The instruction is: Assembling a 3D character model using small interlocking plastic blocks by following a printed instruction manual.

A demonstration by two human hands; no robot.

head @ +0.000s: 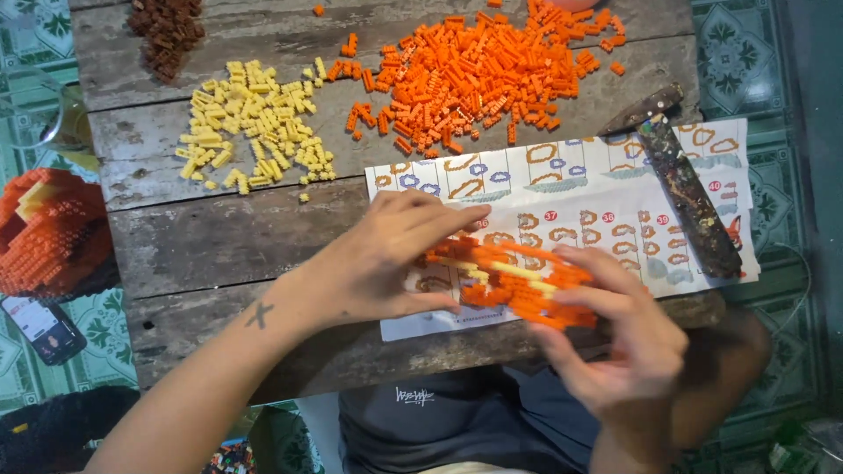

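On the weathered grey plank table (219, 237) I see a heap of small orange bricks (479, 75), a looser scatter of pale yellow bricks (250, 123) to its left and a little pile of brown bricks (167, 31) at the far corner. A paint-spattered hammer (680, 180) lies across the printed instruction sheet (615, 189), and a dark phone (42, 326) rests on the green patterned floor (746, 61).

- Your hands, the left hand (386, 263) and the right hand (628, 338), are bare, with no gloves or rings.
- Your left forearm, centre left of the frame, carries a small dark cross-shaped tattoo (258, 313).
- Your dark grey shirt (457, 426), bottom centre, bears a small white scribbled mark.
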